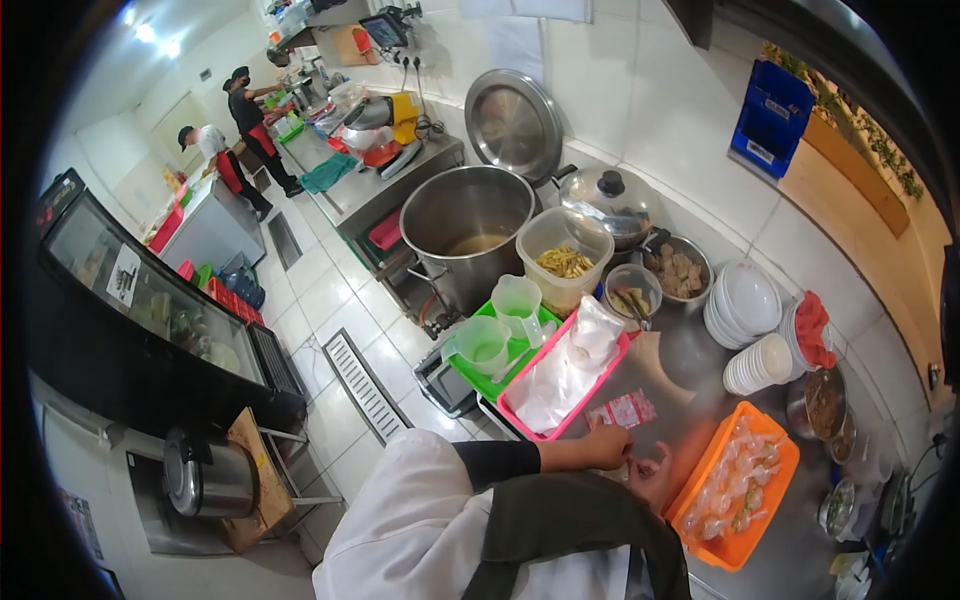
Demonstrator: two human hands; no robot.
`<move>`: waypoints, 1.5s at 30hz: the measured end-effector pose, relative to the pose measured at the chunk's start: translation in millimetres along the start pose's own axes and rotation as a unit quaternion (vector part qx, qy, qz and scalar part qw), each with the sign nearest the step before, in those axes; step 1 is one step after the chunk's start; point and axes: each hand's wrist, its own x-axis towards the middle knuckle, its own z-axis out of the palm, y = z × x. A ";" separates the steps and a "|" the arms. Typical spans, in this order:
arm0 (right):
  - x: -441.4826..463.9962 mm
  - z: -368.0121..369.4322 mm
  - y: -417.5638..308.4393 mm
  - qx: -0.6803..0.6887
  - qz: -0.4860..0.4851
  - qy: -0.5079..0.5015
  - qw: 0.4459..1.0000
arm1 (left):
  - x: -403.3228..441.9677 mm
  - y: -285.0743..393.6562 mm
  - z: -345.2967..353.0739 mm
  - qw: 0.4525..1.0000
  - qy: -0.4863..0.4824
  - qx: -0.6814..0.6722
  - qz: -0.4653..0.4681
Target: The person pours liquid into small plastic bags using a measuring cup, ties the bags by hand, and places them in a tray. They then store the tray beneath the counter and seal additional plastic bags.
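Observation:
My left hand [600, 446], coming out of a black sleeve, is over the steel counter with its fingers closed in a pinch. Close beside it, my right hand [652, 480] has curled fingers, thumb and fingertips meeting near the left fingertips. Whatever is between them is too small to make out. A red-and-white printed packet [622, 410] lies flat just beyond my left hand. To the right of my right hand stands an orange tray [787, 470] holding several small tied clear plastic bags. A pink tray [625, 350] with clear plastic bags lies beyond my left forearm.
A green tray [470, 378] carries plastic measuring jugs [483, 345]. Behind stand a large steel pot [468, 215], a tub of yellowish strips [565, 235], a lidded pan [605, 205], and stacked white bowls [745, 300]. Two people [255, 120] work farther back.

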 end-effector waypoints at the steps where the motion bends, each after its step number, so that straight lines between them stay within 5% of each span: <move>1: 4.0 -0.8 9.1 0.026 -0.011 -0.020 0.999 | -0.4 3.0 -1.5 1.000 -0.007 0.016 0.021; 5: 5.1 -10.3 12.7 0.057 -0.039 -0.073 0.995 | 1.8 -3.7 -6.6 1.000 -0.012 0.023 0.007; 13: -3.4 -16.6 -11.4 0.026 -0.023 0.035 0.999 | 14.0 -11.8 2.4 0.980 -0.037 -0.196 0.019; 19: 1.5 -9.3 -6.8 0.095 -0.006 0.011 0.995 | 14.3 -11.7 7.4 0.993 0.009 -0.117 0.005; 24: 7.1 -9.8 -10.8 0.169 0.013 0.013 0.985 | 15.7 -12.1 -1.5 0.982 -0.018 -0.188 -0.003; 33: 16.5 -15.5 -7.0 -0.028 -0.033 0.016 0.999 | 10.5 -6.0 -3.1 0.972 -0.012 -0.235 0.015; 45: 24.0 1.7 -7.3 -0.067 -0.062 0.073 0.993 | 5.4 -7.1 -4.7 0.979 0.045 -0.186 0.074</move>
